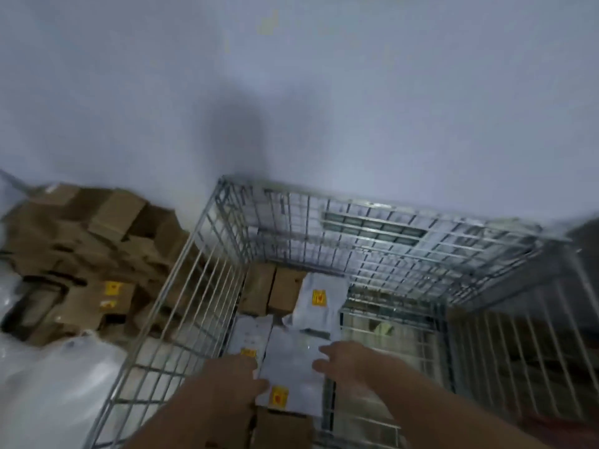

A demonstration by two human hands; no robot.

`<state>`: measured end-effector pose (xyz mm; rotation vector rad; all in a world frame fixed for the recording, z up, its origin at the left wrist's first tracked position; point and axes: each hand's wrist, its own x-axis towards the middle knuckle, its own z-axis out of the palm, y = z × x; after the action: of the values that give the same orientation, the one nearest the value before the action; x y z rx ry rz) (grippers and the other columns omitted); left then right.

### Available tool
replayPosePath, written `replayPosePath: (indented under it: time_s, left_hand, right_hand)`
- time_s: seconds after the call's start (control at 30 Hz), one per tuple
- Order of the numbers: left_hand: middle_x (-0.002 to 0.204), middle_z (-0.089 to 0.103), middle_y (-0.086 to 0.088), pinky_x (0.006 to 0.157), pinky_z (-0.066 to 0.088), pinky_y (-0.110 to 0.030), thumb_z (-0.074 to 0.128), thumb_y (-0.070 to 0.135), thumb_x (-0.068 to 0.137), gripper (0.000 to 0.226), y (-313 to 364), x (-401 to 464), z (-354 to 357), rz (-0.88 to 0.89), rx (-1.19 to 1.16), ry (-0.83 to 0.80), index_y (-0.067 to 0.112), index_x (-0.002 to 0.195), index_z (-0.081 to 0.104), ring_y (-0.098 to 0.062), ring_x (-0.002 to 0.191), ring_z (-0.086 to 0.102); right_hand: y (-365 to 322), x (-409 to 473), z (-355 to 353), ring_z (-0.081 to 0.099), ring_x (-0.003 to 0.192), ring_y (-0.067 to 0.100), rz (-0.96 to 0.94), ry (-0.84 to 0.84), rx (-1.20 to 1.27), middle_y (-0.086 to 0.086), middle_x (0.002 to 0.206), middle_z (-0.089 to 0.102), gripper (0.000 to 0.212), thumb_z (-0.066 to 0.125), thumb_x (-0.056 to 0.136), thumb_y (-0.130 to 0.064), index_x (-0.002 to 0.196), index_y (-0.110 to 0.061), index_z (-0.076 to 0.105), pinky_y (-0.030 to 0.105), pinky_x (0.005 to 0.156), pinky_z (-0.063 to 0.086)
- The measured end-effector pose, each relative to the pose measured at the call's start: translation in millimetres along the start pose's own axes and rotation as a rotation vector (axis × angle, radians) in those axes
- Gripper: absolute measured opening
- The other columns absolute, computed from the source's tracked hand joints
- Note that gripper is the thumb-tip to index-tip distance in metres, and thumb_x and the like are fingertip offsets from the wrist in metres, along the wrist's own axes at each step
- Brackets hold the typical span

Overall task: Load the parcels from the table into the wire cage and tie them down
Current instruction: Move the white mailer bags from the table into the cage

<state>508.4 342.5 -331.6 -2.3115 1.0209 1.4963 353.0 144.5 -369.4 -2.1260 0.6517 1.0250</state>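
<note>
1. Far left, outside the cage, a loose heap of brown cardboard boxes [94, 241] lies on the floor with clear plastic bags [55, 384] nearer. The heap looks unstable and could slump against the wire side or get underfoot.
2. The wire cage [207, 286] stands against a pale wall, open at the top. Its thin bars are close to both forearms, and I judge a wrist could scrape them on the way in or out.
3. The left hand [240, 372] rests on the left edge of a grey mailer bag [291, 377] with a yellow label; blur hides its fingers, so I cannot tell whether they grip or only press. Beneath and just left lies another grey mailer [251, 332]. Soft bags stacked on soft bags may slide once released.
4. The right hand [337, 354] touches the mailer's right side, fingers spread and fairly straight, seemingly pressing rather than pinching. A push from one side alone could skew the bag.
5. Further in, two brown cartons [275, 293] stand side by side at the back left, a third grey mailer [319, 306] leaning beside them.
6. The cage's right half looks unfilled; an uneven load could shift before anything is tied down.
</note>
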Motion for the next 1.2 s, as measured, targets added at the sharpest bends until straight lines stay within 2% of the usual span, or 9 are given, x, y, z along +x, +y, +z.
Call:
replayPosePath:
  time_s: [0.03,0.1,0.13,0.2,0.33,0.5,0.63,0.93,1.2]
  left_hand:
    - [0.152,0.045,-0.007,0.114,0.036,-0.035,0.043,0.058,0.101,0.061,10.4,-24.3,-23.9,0.017,0.025,0.028,0.017,0.146,0.047,-0.025,0.140,0.043]
    - [0.147,0.048,-0.008,0.109,0.039,-0.036,0.041,0.059,0.101,0.056,37.8,-77.2,-77.0,0.072,0.107,0.103,0.022,0.142,0.049,-0.027,0.140,0.043]
    - [0.140,0.051,-0.009,0.105,0.041,-0.036,0.040,0.061,0.099,0.054,50.7,-105.5,-104.2,0.078,0.146,0.164,0.024,0.138,0.051,-0.027,0.138,0.046]
    - [0.145,0.050,-0.010,0.103,0.042,-0.036,0.041,0.064,0.096,0.064,78.0,-164.3,-151.6,0.080,0.235,0.300,0.020,0.142,0.049,-0.027,0.133,0.049]
    - [0.155,0.044,-0.004,0.112,0.039,-0.040,0.043,0.062,0.097,0.065,134.1,-293.3,-242.3,0.137,0.276,0.575,0.023,0.149,0.044,-0.025,0.137,0.046]
    - [0.149,0.049,-0.002,0.109,0.040,-0.040,0.037,0.065,0.098,0.064,198.3,-423.4,-319.7,0.202,0.377,0.853,0.024,0.146,0.046,-0.023,0.133,0.049]
    - [0.144,0.054,0.002,0.104,0.041,-0.036,0.035,0.068,0.096,0.062,246.7,-477.4,-346.4,0.263,0.364,0.995,0.029,0.141,0.049,-0.021,0.132,0.050]
    - [0.154,0.046,0.004,0.109,0.039,-0.038,0.032,0.077,0.092,0.075,330.9,-477.9,-333.4,0.439,0.389,0.944,0.028,0.149,0.044,-0.020,0.138,0.045]
    - [0.155,0.044,0.000,0.110,0.039,-0.041,0.031,0.076,0.093,0.077,427.5,-455.9,-267.3,0.650,0.576,0.819,0.026,0.150,0.042,-0.023,0.139,0.044]
  right_hand:
    - [-11.3,-30.9,-29.7,0.033,0.146,0.028,-0.011,0.026,-0.021,0.007,0.163,0.028,0.076,0.035,0.095,-0.069,0.156,-0.024,0.029,0.039,0.115,0.030]
    - [-29.1,-90.7,-81.5,0.038,0.142,0.029,0.004,0.109,-0.050,0.008,0.161,0.032,0.070,0.036,0.097,-0.065,0.154,-0.024,0.033,0.038,0.112,0.034]
    - [-39.3,-125.4,-106.8,0.037,0.144,0.029,0.021,0.179,-0.068,0.007,0.162,0.030,0.071,0.036,0.096,-0.066,0.155,-0.026,0.031,0.040,0.115,0.033]
    - [-58.2,-202.2,-157.7,0.034,0.146,0.029,0.041,0.315,-0.100,0.006,0.163,0.028,0.075,0.034,0.093,-0.069,0.156,-0.031,0.027,0.042,0.119,0.030]
    - [-78.9,-346.1,-245.0,0.029,0.148,0.028,0.025,0.539,-0.124,0.005,0.164,0.025,0.076,0.032,0.093,-0.070,0.157,-0.030,0.024,0.043,0.121,0.024]
    - [-83.8,-492.8,-319.7,0.023,0.151,0.026,0.059,0.785,-0.166,0.007,0.165,0.023,0.074,0.027,0.096,-0.067,0.158,-0.027,0.022,0.046,0.122,0.020]
    - [-81.3,-569.1,-344.8,0.024,0.151,0.025,0.073,0.936,-0.151,0.007,0.164,0.027,0.070,0.028,0.099,-0.062,0.158,-0.025,0.023,0.045,0.122,0.021]
    - [-39.6,-622.6,-309.5,0.026,0.149,0.027,0.212,1.014,-0.091,0.007,0.162,0.029,0.068,0.028,0.099,-0.061,0.157,-0.027,0.023,0.046,0.121,0.023]
    - [66.0,-697.0,-204.5,0.030,0.147,0.029,0.519,1.087,0.119,0.007,0.162,0.032,0.066,0.028,0.101,-0.059,0.157,-0.024,0.026,0.045,0.119,0.025]
